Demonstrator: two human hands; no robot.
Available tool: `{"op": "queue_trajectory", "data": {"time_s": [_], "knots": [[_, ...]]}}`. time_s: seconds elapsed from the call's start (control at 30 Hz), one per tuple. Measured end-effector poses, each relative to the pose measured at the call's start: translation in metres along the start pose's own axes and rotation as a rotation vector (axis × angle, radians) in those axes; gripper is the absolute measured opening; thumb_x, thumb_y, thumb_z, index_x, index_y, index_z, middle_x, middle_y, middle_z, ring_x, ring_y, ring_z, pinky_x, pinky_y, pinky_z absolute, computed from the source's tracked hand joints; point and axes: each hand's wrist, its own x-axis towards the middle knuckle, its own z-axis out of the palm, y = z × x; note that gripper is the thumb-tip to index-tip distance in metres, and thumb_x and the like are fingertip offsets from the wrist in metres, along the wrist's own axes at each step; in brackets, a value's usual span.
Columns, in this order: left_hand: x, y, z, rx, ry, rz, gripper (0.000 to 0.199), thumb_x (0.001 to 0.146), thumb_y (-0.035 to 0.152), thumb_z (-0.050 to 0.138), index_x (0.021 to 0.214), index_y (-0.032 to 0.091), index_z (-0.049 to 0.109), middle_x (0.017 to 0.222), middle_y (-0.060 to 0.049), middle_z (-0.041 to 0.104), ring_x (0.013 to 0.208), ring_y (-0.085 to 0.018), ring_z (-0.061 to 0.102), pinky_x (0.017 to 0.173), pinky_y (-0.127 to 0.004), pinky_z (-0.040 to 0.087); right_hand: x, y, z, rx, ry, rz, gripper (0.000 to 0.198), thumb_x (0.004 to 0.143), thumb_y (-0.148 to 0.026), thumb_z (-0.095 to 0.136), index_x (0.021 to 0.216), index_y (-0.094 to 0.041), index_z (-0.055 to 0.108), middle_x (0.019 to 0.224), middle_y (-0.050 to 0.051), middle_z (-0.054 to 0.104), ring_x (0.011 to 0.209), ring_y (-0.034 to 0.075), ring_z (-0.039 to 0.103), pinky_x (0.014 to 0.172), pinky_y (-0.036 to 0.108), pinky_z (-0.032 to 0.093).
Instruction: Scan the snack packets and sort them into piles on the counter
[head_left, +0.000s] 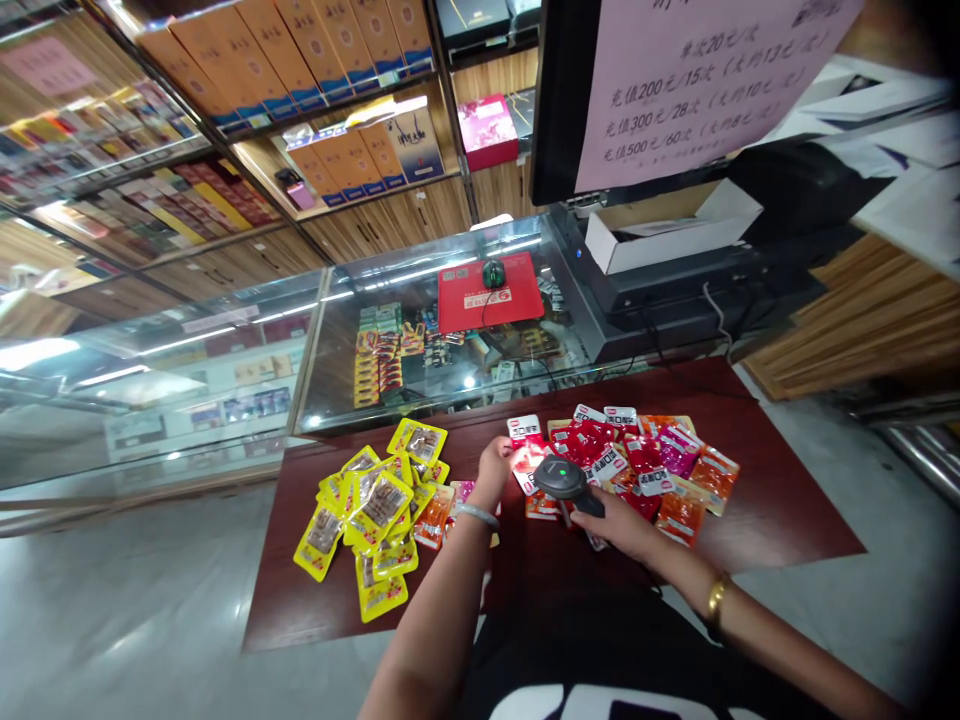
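My right hand (619,522) is wrapped round the grip of a black barcode scanner (561,478), which has a small green light on top. Red light from the scanner falls on a red-and-white snack packet (524,432). My left hand (495,466) pinches the left edge of that packet. On the right lies a loose pile of red, orange and magenta snack packets (651,454). Yellow snack packets (381,505) are heaped at the left. Orange and pink packets (433,518) lie partly hidden behind my left forearm.
The packets lie on a dark red-brown table (780,500). Behind it stands a glass display counter (337,400) with a red mat (457,310) and a mouse (493,273). A monitor (559,100) and a white open box (622,255) stand at the back right. Stocked shelves line the wall.
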Motion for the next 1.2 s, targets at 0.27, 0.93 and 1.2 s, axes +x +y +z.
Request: {"op": "queue_trajectory", "data": {"time_s": [0.27,0.93,1.2], "knots": [[-0.055,-0.009,-0.040,0.793,0.036,0.022,0.050,0.067,0.025,0.079,0.114,0.023,0.062,0.124,-0.012,0.059,0.120,-0.030,0.049,0.103,-0.042,0.035,0.001,0.010,0.002,-0.031,-0.026,0.028,0.044,0.074,-0.047,0.068,0.106,-0.016,0.067,0.103,0.011,0.075,0.101,0.034,0.066,0.092,0.046,0.048],[-0.038,-0.036,-0.035,-0.127,0.115,-0.068,0.009,0.085,0.025,0.051,0.089,0.018,0.053,0.079,-0.002,0.063,0.067,-0.012,0.058,0.066,-0.023,0.046,-0.007,-0.001,0.006,-0.003,-0.082,0.022,0.045,0.074,-0.043,0.068,0.110,-0.016,0.065,0.096,0.007,0.073,0.090,0.028,0.066,0.079,0.038,0.050],[-0.040,-0.020,-0.024,-0.175,0.162,0.049,0.018,0.085,0.030,0.052,0.095,0.017,0.057,0.085,-0.003,0.064,0.075,-0.013,0.058,0.073,-0.026,0.048,-0.010,0.009,0.009,-0.007,-0.062,-0.004,0.037,0.075,-0.043,0.069,0.102,-0.019,0.067,0.082,0.003,0.071,0.080,0.024,0.065,0.073,0.035,0.050]]}}
